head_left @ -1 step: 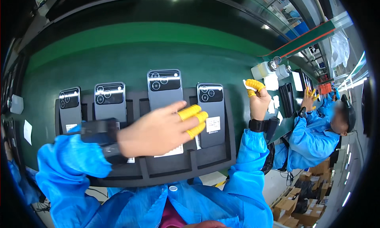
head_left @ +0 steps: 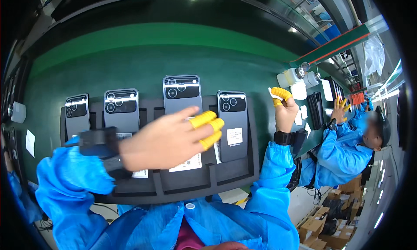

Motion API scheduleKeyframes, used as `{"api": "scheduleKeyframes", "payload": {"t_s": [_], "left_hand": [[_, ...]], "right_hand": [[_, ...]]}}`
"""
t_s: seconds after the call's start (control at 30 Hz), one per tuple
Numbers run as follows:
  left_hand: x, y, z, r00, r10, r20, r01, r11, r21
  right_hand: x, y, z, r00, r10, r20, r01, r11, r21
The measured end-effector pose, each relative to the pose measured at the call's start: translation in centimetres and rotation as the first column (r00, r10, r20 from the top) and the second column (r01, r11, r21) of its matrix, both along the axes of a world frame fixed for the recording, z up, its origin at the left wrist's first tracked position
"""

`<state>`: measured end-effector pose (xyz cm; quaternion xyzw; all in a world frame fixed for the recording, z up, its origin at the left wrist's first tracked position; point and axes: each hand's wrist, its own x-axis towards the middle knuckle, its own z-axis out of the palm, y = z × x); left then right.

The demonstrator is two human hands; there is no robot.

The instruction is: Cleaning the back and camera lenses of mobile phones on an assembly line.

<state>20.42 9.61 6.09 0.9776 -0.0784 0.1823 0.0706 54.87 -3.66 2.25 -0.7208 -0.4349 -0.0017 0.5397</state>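
Observation:
My left hand (head_left: 171, 139), with yellow finger cots on several fingers, reaches across a black compartment tray (head_left: 184, 184). It lies over the lower part of a grey smartphone (head_left: 183, 103), fingers stretched out and apart. That phone sits farther forward than its neighbours, back side up; whether my palm touches it is hidden. A white label sheet (head_left: 186, 164) shows below the hand. To the right rests another grey phone (head_left: 233, 119) with a white sticker. My right hand (head_left: 285, 114), raised beyond the tray's right side, has its cot-covered fingers curled around a small white wipe (head_left: 274, 95).
Two more phones (head_left: 120, 113) (head_left: 77, 115) occupy the tray's left compartments. On the green table (head_left: 143, 67), at right, are white bottles (head_left: 289, 77), papers (head_left: 299, 90) and a dark tray (head_left: 315, 110). A co-worker in blue (head_left: 347, 141) sits at right; cardboard boxes (head_left: 312, 228) stand on the floor.
My left hand has shifted slightly left over the phone, uncovering more of the white label sheets below. My right hand stays nearly in place.

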Motion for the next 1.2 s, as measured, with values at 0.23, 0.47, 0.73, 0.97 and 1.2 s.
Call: {"api": "scheduleKeyframes", "payload": {"t_s": [0.23, 0.47, 0.73, 0.97, 1.2], "left_hand": [[-7.6, 4.1, 1.7, 0.994, 0.104, -0.045, -0.106, 0.994, -0.036], [-4.5, 3.0, 0.5, 0.993, 0.078, 0.088, -0.061, 0.981, -0.183], [-0.4, 0.1, -2.1, 0.996, -0.081, 0.045, 0.089, 0.973, -0.211], [-0.3, 0.1, -3.0, 0.993, -0.071, 0.089, 0.092, 0.963, -0.255], [-0.5, 0.1, -3.1, 0.995, -0.065, 0.073, 0.081, 0.967, -0.240]], "right_hand": [[-0.1, -0.1, 0.4, 0.998, 0.027, 0.049, -0.025, 0.999, -0.043], [-3.2, 0.5, 5.6, 0.988, 0.150, 0.024, -0.151, 0.989, 0.008], [-9.9, 5.8, 9.9, 0.673, 0.544, 0.501, -0.434, 0.839, -0.329], [-11.9, 11.0, 6.4, 0.609, 0.580, 0.541, -0.514, 0.808, -0.288], [-12.1, 10.4, 5.9, 0.543, 0.603, 0.584, -0.444, 0.797, -0.410]]}}
